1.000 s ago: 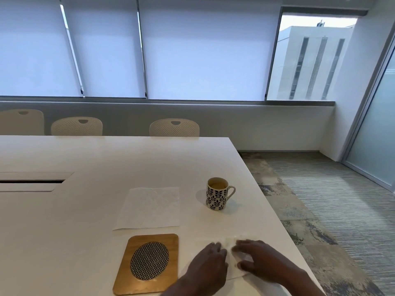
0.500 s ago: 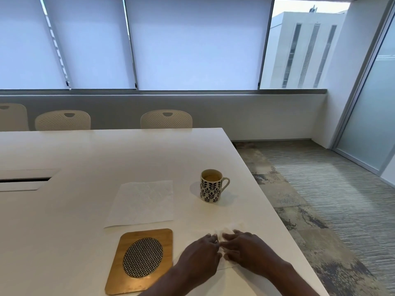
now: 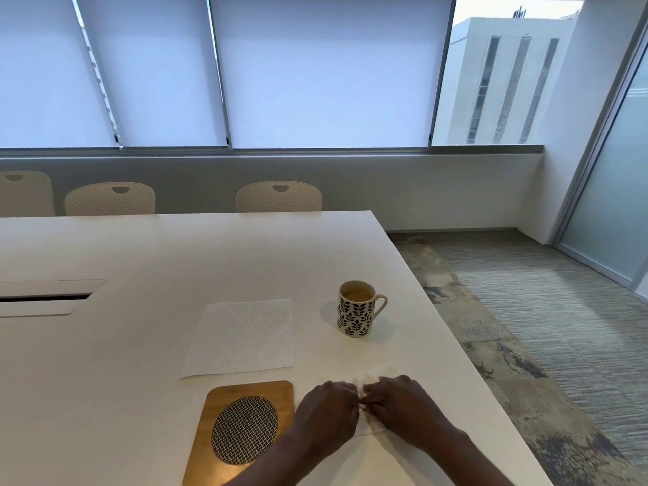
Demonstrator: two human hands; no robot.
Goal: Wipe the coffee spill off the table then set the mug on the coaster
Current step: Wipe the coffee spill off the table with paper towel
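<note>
White paper towel [image 3: 364, 382] bunched in curled fingers of left hand [image 3: 328, 413] and right hand [image 3: 403, 408].

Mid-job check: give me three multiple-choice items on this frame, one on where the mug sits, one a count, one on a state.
1. The mug stands:
A. on the coaster
B. on the bare table, beyond the hands
C. on the flat paper towel

2. Chair backs behind the table:
A. one
B. three
C. five

3. The coaster is:
A. bare
B. under the mug
C. under a towel

Key: 1 B, it stands on the table, right of the flat paper towel; 2 B, three show along the far edge; 3 A, nothing rests on it.
</note>
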